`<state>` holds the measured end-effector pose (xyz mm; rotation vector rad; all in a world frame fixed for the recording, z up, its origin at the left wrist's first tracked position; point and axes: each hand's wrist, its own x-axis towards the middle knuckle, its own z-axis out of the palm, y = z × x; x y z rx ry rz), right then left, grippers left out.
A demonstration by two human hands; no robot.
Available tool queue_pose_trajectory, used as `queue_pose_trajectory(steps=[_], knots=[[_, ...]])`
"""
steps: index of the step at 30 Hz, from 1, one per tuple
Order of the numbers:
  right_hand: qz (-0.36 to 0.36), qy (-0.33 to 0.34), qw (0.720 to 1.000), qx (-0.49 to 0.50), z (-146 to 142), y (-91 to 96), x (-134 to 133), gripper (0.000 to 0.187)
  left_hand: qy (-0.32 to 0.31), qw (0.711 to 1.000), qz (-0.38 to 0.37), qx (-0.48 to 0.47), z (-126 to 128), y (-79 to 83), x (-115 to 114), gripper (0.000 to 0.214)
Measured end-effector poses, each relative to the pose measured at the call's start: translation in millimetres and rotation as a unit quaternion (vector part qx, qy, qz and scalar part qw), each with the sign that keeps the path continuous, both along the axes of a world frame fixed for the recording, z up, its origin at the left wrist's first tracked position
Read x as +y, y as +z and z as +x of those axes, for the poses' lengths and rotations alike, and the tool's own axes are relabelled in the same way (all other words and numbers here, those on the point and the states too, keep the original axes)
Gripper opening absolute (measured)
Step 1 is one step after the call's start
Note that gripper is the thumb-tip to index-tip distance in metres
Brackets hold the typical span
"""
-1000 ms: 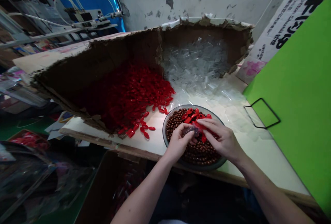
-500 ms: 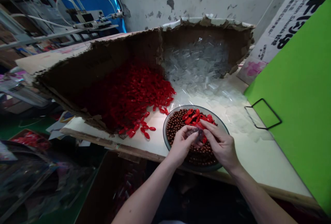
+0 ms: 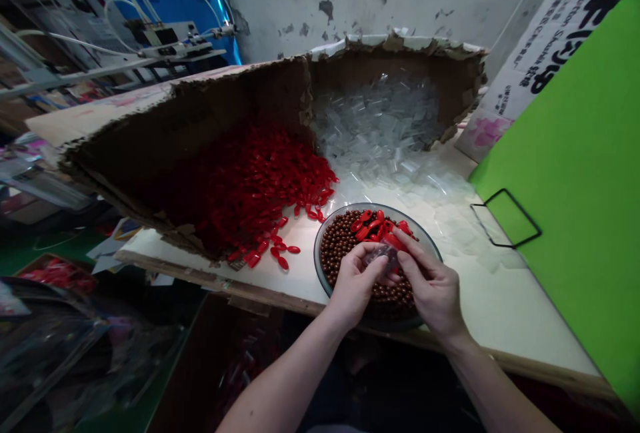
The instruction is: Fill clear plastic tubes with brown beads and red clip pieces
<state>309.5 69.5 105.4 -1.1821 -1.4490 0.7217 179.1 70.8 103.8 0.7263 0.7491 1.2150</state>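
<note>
I see the left hand (image 3: 354,286) and right hand (image 3: 433,290) clenched, pinching a small clear plastic piece (image 3: 379,254); it is held just above the fingers' bowl (image 3: 373,206) of brown beads (image 3: 344,253), I think for easy reach.

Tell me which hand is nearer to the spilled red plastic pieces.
Left. The left hand is over the bowl, on the side toward the red plastic pieces; the right hand is farther, beyond the left hand.

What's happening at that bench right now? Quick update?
Left hand holding a small clear plastic piece, right hand against it. Above a bowl of brown beads and red plastic pieces. Nothing blocking.
</note>
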Motion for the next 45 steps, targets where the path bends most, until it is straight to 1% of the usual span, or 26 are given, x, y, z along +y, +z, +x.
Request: queue_pose_trajectory(steps=[5,8,10,12,14,16,18,20,22,24,25,27,29,30,31,32,34,37,39,42,43,45], knots=[[0.04,-0.012,0.998,-0.039,-4,-4.5,-8,0.039,0.011,0.999,0.016,0.03,1,6.3,-5,0.027],[0.065,-0.025,0.996,-0.056,-6,-3.3,-10,0.039,0.006,0.999,0.024,0.039,2,10.8,-5,0.029],[0.068,-0.032,0.995,-0.058,-6,-0.3,-8,0.038,-0.001,0.999,0.021,0.033,1,11.7,-3,0.032],[0.057,-0.012,0.996,-0.065,-5,3.8,-4,0.037,-0.008,1.0,0.012,0.019,-3,11.6,1,0.034],[0.034,0.033,0.996,-0.071,-2,7.8,0,0.037,-0.019,1.0,-0.001,0.005,-8,11.7,4,0.034],[0.004,0.068,0.997,-0.045,3,10.1,4,0.041,-0.037,0.999,-0.011,0.001,-16,12.2,7,0.033],[-0.017,0.074,0.997,0.008,8,10.5,6,0.044,-0.063,0.998,-0.016,0.006,-22,12.0,8,0.033],[-0.024,0.069,0.996,0.046,11,10.7,7,0.042,-0.085,0.996,-0.022,0.018,-26,10.1,8,0.034],[-0.038,0.085,0.993,0.077,11,13.1,9,0.036,-0.111,0.993,-0.024,0.042,-27,7.2,5,0.035],[-0.083,0.141,0.979,0.119,9,18.9,11,0.033,-0.145,0.986,-0.018,0.077,-25,5.3,2,0.035],[-0.116,0.18,0.966,0.143,8,22.7,13,0.035,-0.164,0.982,-0.009,0.095,-24,5.4,1,0.035],[-0.198,0.262,0.927,0.18,7,30.5,17,0.043,-0.196,0.972,0.013,0.13,-22,8.0,-2,0.031],[-0.269,0.318,0.884,0.21,7,36.0,21,0.053,-0.208,0.964,0.037,0.159,-19,12.9,-3,0.028],[-0.297,0.333,0.868,0.221,7,37.4,23,0.057,-0.207,0.962,0.046,0.17,-18,15.5,-4,0.027],[-0.316,0.339,0.857,0.225,6,37.9,23,0.061,-0.2,0.962,0.05,0.179,-16,17.8,-4,0.026],[-0.327,0.34,0.853,0.224,6,37.6,24,0.063,-0.187,0.963,0.051,0.188,-14,19.6,-5,0.025],[-0.338,0.337,0.852,0.216,2,35.9,22,0.066,-0.153,0.964,0.053,0.211,-8,21.7,-7,0.026],[-0.342,0.321,0.854,0.227,-6,34.7,14,0.067,-0.103,0.96,0.07,0.251,-2,22.8,-11,0.034],[-0.343,0.296,0.857,0.246,-13,35.7,7,0.065,-0.073,0.952,0.095,0.283,-1,23.7,-15,0.036],[-0.337,0.255,0.864,0.275,-21,36.5,-1,0.059,-0.028,0.93,0.149,0.334,-3,24.7,-18,0.034],[-0.335,0.245,0.864,0.284,-22,36.1,-2,0.057,-0.022,0.925,0.159,0.344,-5,24.5,-18,0.034],[-0.337,0.237,0.86,0.302,-23,34.9,-1,0.055,-0.037,0.927,0.148,0.342,-7,23.2,-15,0.035]])
